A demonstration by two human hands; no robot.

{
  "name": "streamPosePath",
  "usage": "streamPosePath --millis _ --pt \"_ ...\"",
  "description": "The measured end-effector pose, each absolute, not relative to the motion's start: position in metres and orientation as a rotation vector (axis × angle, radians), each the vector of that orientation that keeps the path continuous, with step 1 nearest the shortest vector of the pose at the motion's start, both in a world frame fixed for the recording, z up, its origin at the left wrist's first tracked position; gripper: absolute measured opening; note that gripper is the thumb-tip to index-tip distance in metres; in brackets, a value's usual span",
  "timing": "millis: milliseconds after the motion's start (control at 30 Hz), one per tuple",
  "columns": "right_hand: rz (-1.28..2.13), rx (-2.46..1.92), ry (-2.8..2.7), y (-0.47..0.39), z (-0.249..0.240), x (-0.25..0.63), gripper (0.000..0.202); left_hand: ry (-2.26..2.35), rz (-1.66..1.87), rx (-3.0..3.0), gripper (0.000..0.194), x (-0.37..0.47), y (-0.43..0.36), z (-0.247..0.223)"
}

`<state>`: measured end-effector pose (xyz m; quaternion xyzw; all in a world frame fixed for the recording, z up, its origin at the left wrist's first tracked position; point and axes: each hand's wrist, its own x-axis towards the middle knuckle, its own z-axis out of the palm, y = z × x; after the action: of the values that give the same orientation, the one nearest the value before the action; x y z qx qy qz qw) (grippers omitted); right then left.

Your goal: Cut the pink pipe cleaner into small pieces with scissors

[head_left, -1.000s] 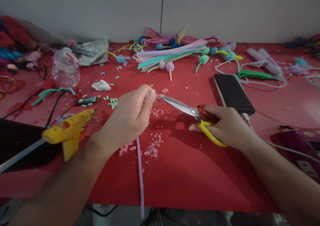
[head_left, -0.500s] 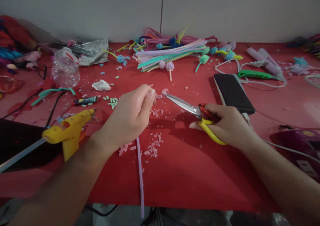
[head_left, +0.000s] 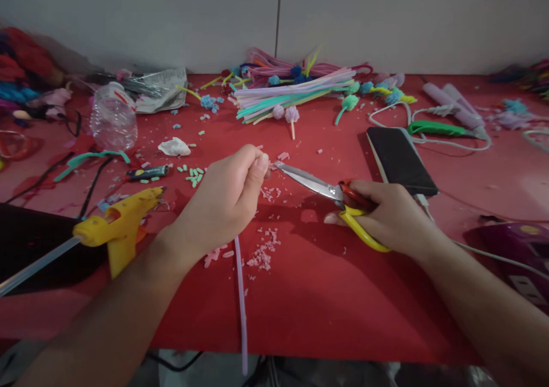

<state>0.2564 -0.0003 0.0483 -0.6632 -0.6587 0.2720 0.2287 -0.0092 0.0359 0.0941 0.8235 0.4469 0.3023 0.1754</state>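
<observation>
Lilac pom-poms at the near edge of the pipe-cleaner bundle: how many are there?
2: a smaller pom-pom on the left, and a larger pom-pom just right of it, with a pale stem. More may be hidden behind the bundle.

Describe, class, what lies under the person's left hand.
A lilac stem shows below the left hand, with pink bits on both sides, on the red table. The stretch of stem inside the hand and the table directly beneath are covered.

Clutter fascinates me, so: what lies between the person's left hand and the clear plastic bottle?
In the head view, a crumpled white scrap and small pale green pieces lie on the red table between the left hand and the bottle.
</observation>
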Motion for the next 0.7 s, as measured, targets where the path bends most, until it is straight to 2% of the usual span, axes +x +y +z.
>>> streamPosePath --millis 700 --pt "0.740 -1.763 -1.834 -0.0003 0.0408 0.2610 0.074 1.332 0.855 2.315 0.034 -0.0059 0.0338 0.0961"
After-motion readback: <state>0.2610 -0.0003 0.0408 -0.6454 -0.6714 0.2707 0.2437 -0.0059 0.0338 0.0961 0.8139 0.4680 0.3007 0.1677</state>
